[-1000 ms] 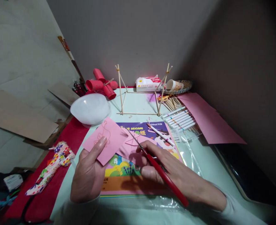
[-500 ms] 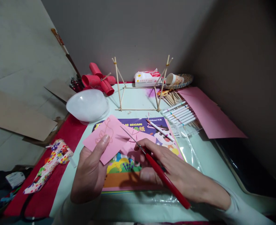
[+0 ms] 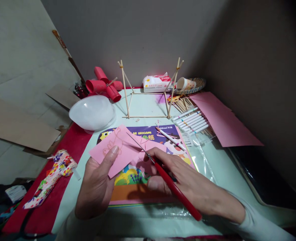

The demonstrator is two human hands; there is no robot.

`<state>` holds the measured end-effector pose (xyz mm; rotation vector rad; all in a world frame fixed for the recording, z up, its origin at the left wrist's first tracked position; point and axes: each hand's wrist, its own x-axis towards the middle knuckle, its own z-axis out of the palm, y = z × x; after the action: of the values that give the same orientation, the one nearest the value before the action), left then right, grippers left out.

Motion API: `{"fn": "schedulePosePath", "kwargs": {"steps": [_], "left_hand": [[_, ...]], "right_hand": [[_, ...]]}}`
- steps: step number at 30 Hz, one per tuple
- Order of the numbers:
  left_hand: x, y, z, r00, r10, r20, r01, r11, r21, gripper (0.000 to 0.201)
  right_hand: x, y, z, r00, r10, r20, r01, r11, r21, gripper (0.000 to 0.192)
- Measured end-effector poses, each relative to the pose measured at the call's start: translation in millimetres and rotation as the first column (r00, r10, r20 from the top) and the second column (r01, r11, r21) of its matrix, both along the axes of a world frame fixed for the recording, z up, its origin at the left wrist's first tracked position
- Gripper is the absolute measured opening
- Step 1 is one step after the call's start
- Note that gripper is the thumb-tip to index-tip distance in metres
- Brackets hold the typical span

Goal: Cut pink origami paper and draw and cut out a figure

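Desk: pale green top (image 3: 148,103) in a grey wall corner.
Pack: "ORIGAMI" readable (image 3: 148,134), at near edge.
Left hand (image 3: 96,187): thumb pinching pink paper (image 3: 115,147) above pack.
Right hand (image 3: 185,180): fingers closed round red tool (image 3: 175,192).
Room: bare strip beside right edge.

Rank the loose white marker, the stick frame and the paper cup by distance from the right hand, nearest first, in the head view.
From the right hand:
1. Loose white marker, just beyond the fingers on the origami pack.
2. Stick frame, mid-table behind it.
3. Paper cup, far back right, on its side.
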<state>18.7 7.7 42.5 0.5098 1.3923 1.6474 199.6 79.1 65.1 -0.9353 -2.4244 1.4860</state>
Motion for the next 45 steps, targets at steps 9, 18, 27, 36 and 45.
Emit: {"fn": "schedulePosePath", "kwargs": {"steps": [9, 18, 27, 36, 45], "left_hand": [[3, 1, -0.4, 0.991, -0.014, 0.132, 0.009, 0.999, 0.036, 0.049], [1, 0, -4.3, 0.989, -0.014, 0.145, 0.008, 0.999, 0.047, 0.046], [0, 1, -9.9, 0.99, -0.039, 0.135, 0.029, 0.997, 0.076, 0.056], [0, 1, -9.7, 0.985, -0.04, 0.168, 0.028, 0.997, 0.07, 0.061], [5, 1, -8.9, 0.97, -0.105, 0.221, 0.086, 0.992, 0.092, 0.07]], "right_hand": [[2, 1, -6.2, 1.0, -0.014, -0.003, 0.015, 0.999, 0.041, 0.045], [2, -2, -12.4, 0.998, -0.058, -0.014, 0.06, 0.99, 0.128, 0.04], [0, -3, -21.0, 0.998, -0.051, -0.025, 0.056, 0.973, 0.223, 0.035], [-4, -1, -21.2, 0.999, -0.043, 0.014, 0.04, 0.983, 0.181, 0.04], [-2, -1, -16.3, 0.996, -0.072, 0.052, 0.061, 0.981, 0.183, 0.042]]}}
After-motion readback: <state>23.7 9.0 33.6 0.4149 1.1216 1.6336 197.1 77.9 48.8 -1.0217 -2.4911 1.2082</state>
